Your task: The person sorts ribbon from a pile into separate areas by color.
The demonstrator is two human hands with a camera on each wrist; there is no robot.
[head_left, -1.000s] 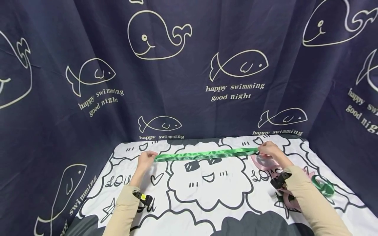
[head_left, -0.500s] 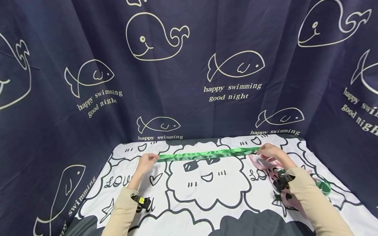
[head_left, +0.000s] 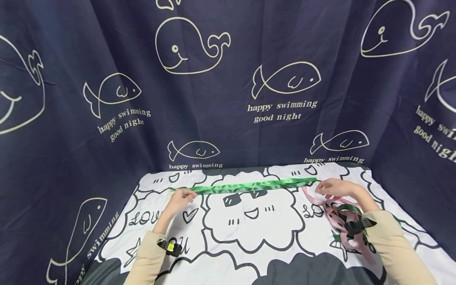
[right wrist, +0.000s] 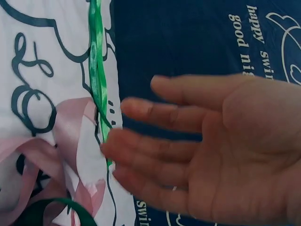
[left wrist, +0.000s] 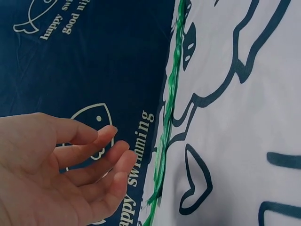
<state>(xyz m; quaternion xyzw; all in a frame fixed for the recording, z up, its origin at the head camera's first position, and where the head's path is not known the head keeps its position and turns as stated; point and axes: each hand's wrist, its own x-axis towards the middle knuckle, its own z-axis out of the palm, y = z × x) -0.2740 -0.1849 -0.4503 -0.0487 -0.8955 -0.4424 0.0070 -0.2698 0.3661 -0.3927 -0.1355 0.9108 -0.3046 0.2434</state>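
Two lengths of green ribbon (head_left: 249, 186), one brighter and one darker, stretch side by side across the far part of the printed cloth. My left hand (head_left: 181, 199) hovers by their left end; in the left wrist view that hand (left wrist: 80, 165) has loosely bent fingers and nothing between them, apart from the ribbon (left wrist: 170, 94). At the opposite end is my right hand (head_left: 336, 188). Seen from the right wrist, its fingers (right wrist: 155, 146) are fairly straight and hold nothing. They overlap the ribbon's end in that view; whether they touch it I cannot tell.
A loose pile of pink ribbon (right wrist: 70, 125) and dark green ribbon (right wrist: 54, 203) lies near my right forearm, partly hidden by the wrist camera (head_left: 356, 225). The white cloth (head_left: 249, 233) carries black cartoon drawings. A navy curtain (head_left: 228, 107) rises behind and at both sides.
Both hands have let go of the green ribbons, whose ends now lie exposed. The right hand has drawn to the right; the left has shifted slightly right and nearer. The ribbons stay in place.
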